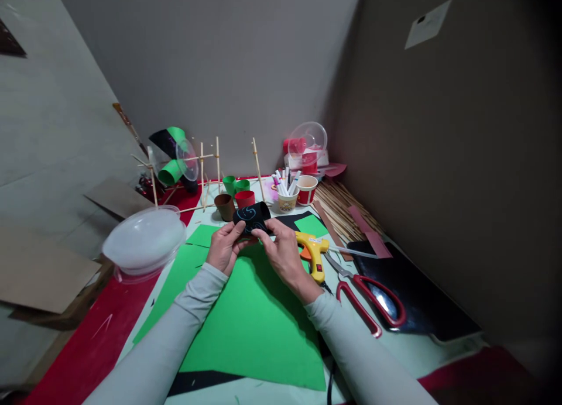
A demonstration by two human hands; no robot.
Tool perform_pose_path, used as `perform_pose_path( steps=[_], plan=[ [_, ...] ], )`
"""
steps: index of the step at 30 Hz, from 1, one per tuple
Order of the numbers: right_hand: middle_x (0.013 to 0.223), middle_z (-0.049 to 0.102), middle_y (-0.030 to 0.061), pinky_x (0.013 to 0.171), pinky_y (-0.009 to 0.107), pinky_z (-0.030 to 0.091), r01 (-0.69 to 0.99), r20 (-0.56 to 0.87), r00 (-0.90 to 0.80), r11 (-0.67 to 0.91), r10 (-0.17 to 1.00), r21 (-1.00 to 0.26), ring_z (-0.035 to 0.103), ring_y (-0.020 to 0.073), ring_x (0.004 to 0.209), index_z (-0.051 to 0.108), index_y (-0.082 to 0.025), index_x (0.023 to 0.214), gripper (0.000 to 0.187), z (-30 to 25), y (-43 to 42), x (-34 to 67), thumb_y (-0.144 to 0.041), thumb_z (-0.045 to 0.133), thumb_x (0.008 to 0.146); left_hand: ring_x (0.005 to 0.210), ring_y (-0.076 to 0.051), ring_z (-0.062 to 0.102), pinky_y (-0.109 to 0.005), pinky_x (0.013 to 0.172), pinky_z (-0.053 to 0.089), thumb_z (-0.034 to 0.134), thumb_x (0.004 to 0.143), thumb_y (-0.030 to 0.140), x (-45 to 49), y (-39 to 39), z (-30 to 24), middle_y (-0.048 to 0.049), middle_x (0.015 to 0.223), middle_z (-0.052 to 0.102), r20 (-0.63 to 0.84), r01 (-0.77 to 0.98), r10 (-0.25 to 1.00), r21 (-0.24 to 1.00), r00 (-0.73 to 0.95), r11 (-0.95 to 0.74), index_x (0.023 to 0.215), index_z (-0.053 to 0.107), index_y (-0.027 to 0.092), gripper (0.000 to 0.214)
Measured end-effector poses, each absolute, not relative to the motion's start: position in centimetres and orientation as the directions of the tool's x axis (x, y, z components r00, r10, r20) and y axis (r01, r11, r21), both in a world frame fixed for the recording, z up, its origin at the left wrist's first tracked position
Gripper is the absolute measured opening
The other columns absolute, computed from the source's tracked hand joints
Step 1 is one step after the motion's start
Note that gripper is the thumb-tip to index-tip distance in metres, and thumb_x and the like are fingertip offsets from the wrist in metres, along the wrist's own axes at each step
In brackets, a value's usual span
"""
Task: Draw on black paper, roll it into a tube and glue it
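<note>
Between my two hands, above the green sheet, is a black paper tube with light blue curved lines drawn on it. It lies on its side, and its open end faces right. My left hand grips its lower left edge between thumb and fingers. On the right, my right hand holds the lower right edge, with the thumb in front and the fingers at the rim. Just behind the tube stand a brown cup and a red cup.
A yellow glue gun and red-handled scissors lie to the right, near a dark flat panel. Clear plastic lids are at left. Behind stand stick frames, a cup of markers and a bundle of sticks.
</note>
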State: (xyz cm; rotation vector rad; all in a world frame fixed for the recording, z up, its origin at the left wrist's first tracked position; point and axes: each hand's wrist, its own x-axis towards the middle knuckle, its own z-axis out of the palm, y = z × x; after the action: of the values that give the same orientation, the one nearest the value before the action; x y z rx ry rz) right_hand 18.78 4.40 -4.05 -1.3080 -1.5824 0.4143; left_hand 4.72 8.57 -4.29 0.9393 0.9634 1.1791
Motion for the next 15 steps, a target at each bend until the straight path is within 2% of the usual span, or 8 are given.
perform_pose_path(
  steps=[7, 15],
  plan=[
    [0.108, 0.071, 0.0054, 0.081, 0.039, 0.06, 0.602, 0.523, 0.06, 0.387, 0.85, -0.698, 0.07, 0.0188, 0.092, 0.067, -0.015, 0.113, 0.023, -4.1, 4.5, 18.9, -0.034, 0.064, 0.1, 0.11, -0.026, 0.066, -0.048, 0.091, 0.059, 0.066, 0.097, 0.036, 4.5, 8.8, -4.7, -0.0109, 0.13, 0.064, -0.148, -0.351, 0.976, 0.915, 0.161, 0.197, 0.129, 0.06, 0.018, 0.038],
    [0.113, 0.07, 0.0063, 0.087, 0.041, 0.059, 0.743, 0.583, -0.088, 0.443, 0.808, -0.501, 0.069, 0.0202, 0.099, 0.068, -0.017, 0.11, 0.018, -4.2, 4.3, 19.0, -0.031, 0.064, 0.1, 0.108, -0.026, 0.067, -0.047, 0.09, 0.059, 0.065, 0.097, 0.038, 3.3, 9.3, -4.0, -0.0109, 0.129, 0.064, -0.29, -0.4, 0.917, 0.833, 0.275, 0.383, 0.129, 0.06, 0.018, 0.038]
  ],
)
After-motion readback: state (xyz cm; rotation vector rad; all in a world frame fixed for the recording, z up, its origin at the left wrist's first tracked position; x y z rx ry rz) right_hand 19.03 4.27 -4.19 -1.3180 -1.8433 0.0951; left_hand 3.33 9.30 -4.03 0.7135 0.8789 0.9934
